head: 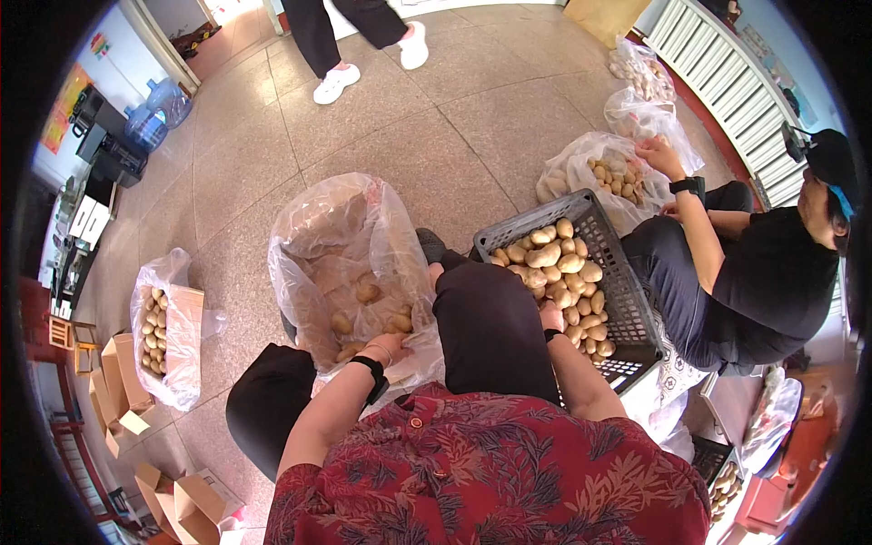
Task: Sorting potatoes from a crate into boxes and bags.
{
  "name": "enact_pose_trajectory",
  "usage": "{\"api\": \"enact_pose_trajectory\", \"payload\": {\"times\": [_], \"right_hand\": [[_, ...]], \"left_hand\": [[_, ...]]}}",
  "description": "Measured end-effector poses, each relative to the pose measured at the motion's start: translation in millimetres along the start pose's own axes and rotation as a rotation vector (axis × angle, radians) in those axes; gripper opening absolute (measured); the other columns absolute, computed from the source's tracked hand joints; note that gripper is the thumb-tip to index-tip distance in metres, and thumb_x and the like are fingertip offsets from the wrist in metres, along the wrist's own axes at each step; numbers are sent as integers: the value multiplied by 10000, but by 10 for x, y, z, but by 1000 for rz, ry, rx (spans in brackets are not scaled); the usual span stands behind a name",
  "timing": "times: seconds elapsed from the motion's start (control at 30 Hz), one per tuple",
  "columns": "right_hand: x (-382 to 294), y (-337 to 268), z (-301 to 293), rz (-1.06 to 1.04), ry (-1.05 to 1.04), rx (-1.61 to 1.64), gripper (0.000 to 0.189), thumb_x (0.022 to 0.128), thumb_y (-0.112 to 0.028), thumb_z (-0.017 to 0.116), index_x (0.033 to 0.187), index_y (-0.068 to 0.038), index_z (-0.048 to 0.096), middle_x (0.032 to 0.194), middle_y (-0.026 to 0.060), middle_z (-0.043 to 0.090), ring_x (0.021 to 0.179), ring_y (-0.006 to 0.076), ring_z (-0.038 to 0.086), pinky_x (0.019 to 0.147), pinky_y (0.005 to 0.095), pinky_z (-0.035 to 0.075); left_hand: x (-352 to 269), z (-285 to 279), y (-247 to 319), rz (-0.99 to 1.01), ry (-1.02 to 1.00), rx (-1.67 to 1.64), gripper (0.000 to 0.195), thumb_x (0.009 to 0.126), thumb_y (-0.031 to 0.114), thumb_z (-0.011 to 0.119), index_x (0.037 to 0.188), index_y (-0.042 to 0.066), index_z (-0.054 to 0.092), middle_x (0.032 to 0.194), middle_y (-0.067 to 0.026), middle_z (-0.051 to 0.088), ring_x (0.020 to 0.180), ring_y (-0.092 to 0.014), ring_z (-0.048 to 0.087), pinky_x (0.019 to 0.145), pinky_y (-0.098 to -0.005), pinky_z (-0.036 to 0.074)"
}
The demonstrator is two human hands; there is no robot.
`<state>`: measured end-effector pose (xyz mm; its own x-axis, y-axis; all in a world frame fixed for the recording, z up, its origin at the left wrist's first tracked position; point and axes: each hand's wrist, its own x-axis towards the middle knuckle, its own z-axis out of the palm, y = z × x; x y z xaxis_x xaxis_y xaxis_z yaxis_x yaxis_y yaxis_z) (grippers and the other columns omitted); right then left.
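Between my legs stands a cardboard box lined with a clear plastic bag (286, 266), with several potatoes (368, 291) at its bottom. My left hand (390, 349) is at the near right rim of that liner, over the potatoes; its fingers are partly hidden, so a grip cannot be made out. To the right of my knee, a black plastic crate (630, 300) is heaped with potatoes (571, 264). My right hand (552, 317) reaches over the crate's near left side and touches the pile. What its fingers enclose is hidden.
At right a seated person (763, 272) reaches into a plastic bag of potatoes (616, 178). More bags (644, 75) lie beyond. On the left are a lined box of potatoes (184, 334) and open cartons (191, 504). Another person's legs (320, 41) are at the top.
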<state>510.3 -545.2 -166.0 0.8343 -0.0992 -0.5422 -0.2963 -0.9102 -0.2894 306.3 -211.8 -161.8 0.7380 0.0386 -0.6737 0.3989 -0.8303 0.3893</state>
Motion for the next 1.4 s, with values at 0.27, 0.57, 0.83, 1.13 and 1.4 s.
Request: {"api": "enact_pose_trajectory", "payload": {"times": [0.27,0.57,0.83,1.13,1.4], "right_hand": [[-80,269,113,126,211,280,639,692,-371,717,1139,33,504,1024,217,628,898,318,631,743,385,522],[909,1053,444,99,473,537,701,702,-439,729,1194,-18,461,956,198,630,586,248,633,484,312,513],[683,741,-70,-387,-50,-326,594,725,-435,694,1035,57,570,877,186,659,716,236,658,592,312,532],[249,287,-284,209,-360,1168,317,805,-240,658,968,14,562,819,102,615,605,205,599,453,299,477],[-898,-1144,-1567,-479,-397,1068,364,804,-170,657,1102,-1,533,895,69,600,630,141,585,516,242,482]], "left_hand": [[33,23,-49,21,-15,15,567,766,413,641,1218,82,556,1100,-201,617,1051,-339,574,914,-394,436],[140,-59,96,60,-61,20,590,751,442,647,1233,115,551,1112,-194,614,1046,-337,577,914,-391,436],[58,-190,51,69,-103,-25,684,736,489,682,1242,56,523,1154,-193,597,1072,-329,566,906,-376,434],[41,-502,-22,76,197,-698,661,766,386,712,1251,-6,494,1081,-164,637,985,-223,622,841,-296,481],[-174,-1236,714,336,238,-1470,522,914,318,553,1326,31,413,1132,-165,599,1043,-234,598,868,-332,494]]}}
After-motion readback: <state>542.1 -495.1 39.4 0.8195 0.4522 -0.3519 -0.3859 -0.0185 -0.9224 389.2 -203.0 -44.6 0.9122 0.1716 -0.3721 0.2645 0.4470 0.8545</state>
